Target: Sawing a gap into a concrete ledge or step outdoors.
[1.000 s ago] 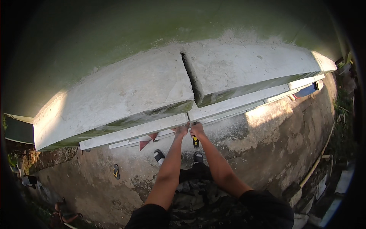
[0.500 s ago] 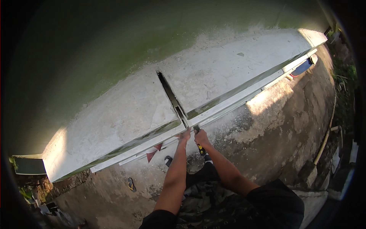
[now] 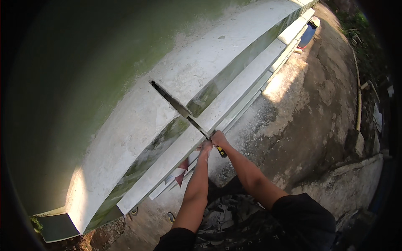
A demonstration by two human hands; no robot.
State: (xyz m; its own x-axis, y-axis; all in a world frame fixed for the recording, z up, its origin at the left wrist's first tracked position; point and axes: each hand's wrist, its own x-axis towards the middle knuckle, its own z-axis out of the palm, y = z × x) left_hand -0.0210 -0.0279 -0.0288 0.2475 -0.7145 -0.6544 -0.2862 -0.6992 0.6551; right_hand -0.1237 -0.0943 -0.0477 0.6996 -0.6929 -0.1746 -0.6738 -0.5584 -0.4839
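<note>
My right hand [image 3: 218, 139] is closed round the black-and-yellow handle [image 3: 222, 152] of a saw-like tool, its narrow blade [image 3: 202, 132] lined up with a dark slot across a white slab [image 3: 167, 73] and the strip in front. My left hand [image 3: 204, 145] is just left of it at the front edge of the white strip [image 3: 246, 94], fingers curled; what they hold is hidden. Red triangular pieces [image 3: 180, 175] show below the strip beside my left forearm. Pale dust lies on the slab and ground.
A green surface [image 3: 96, 62] lies beyond the slab. Concrete ground [image 3: 310, 117] stretches right to a long pale pole [image 3: 358, 104], rubble and plants [image 3: 356, 25]. A blue object [image 3: 308, 33] leans by the far end of the strips. Sandals [image 3: 171, 216] lie at lower left.
My view has swung, so the slab now runs more steeply from lower left to upper right. Both hands stay together at the slot, the right one still on the handle.
</note>
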